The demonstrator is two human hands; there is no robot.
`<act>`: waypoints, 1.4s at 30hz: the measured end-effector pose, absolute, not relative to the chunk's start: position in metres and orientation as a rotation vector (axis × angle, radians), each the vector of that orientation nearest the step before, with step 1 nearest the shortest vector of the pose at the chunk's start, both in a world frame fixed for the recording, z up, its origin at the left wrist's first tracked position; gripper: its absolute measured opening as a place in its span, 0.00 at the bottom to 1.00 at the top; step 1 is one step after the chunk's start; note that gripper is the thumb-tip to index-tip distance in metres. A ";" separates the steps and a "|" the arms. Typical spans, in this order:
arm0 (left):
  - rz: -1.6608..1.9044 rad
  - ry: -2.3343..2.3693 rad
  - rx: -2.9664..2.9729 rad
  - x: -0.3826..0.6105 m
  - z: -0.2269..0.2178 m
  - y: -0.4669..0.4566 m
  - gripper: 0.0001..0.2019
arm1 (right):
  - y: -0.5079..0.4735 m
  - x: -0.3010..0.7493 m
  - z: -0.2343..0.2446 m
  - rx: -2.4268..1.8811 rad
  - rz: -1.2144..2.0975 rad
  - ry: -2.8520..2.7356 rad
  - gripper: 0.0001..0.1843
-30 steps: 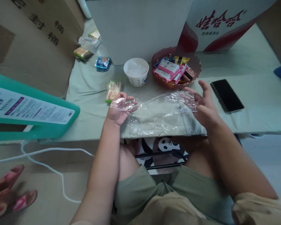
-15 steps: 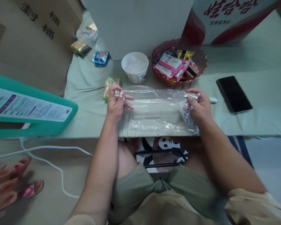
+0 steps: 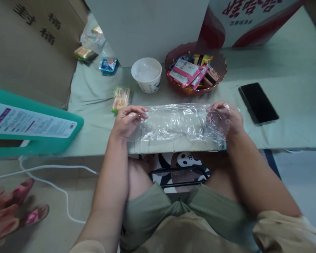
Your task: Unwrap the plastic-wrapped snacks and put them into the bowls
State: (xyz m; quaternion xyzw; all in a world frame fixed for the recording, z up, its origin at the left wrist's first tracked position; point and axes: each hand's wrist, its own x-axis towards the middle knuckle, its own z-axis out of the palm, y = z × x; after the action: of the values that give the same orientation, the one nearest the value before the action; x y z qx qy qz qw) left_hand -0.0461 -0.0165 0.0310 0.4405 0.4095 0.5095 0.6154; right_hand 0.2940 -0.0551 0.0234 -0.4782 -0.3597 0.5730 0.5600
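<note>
A clear plastic bag (image 3: 173,123) is stretched sideways between my two hands, just above the front edge of the cloth-covered table. My left hand (image 3: 128,121) pinches its left end, thumb and fingers closed on the film. At the other end, my right hand (image 3: 225,117) grips the bunched, crinkled plastic. The bag looks flat, and the cloth shows through it. Beyond my left hand lies a wrapped snack pack (image 3: 121,98). A white paper bowl (image 3: 146,75) stands behind the bag.
A glass bowl (image 3: 222,70) of wrapped snacks stands right of the paper bowl. At the right lies a black phone (image 3: 258,103). A green container (image 3: 73,126) is at the left, by a cardboard box (image 3: 42,63). Another person's sandalled feet (image 3: 37,215) show lower left.
The bag has flattened and become more crinkled between my hands. My left hand has shifted slightly left and lower, and my right hand has turned and moved slightly right. The view has shifted a little.
</note>
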 end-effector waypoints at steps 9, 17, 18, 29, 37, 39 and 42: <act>1.075 1.176 1.025 -0.045 0.025 -0.012 0.11 | -0.066 0.292 0.026 -1.461 1.303 -0.998 0.22; 1.007 1.118 1.118 -0.040 0.029 -0.016 0.26 | -0.081 0.310 0.019 -1.563 0.822 -1.655 0.32; 1.008 1.102 1.113 -0.041 0.030 -0.017 0.26 | -0.082 0.312 0.021 -1.563 0.682 -1.691 0.28; 0.835 0.796 1.094 -0.018 0.037 -0.029 0.26 | -0.060 0.237 0.023 -1.014 1.305 -1.789 0.38; 0.959 0.913 1.068 -0.024 0.039 -0.032 0.34 | -0.056 0.213 0.022 -1.022 1.324 -1.806 0.07; 1.021 0.865 1.010 -0.016 0.040 -0.030 0.37 | -0.056 0.213 0.021 -1.063 1.374 -1.571 0.11; 0.831 0.787 1.041 0.003 0.034 -0.029 0.39 | -0.055 0.214 0.018 -1.096 1.332 -1.323 0.17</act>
State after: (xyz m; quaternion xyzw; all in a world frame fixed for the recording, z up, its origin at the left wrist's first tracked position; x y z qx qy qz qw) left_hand 0.0034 -0.0288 0.0340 0.4700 0.3554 0.3752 0.7155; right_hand 0.2136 -0.0546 0.0181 -0.4461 -0.5386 0.5425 0.4654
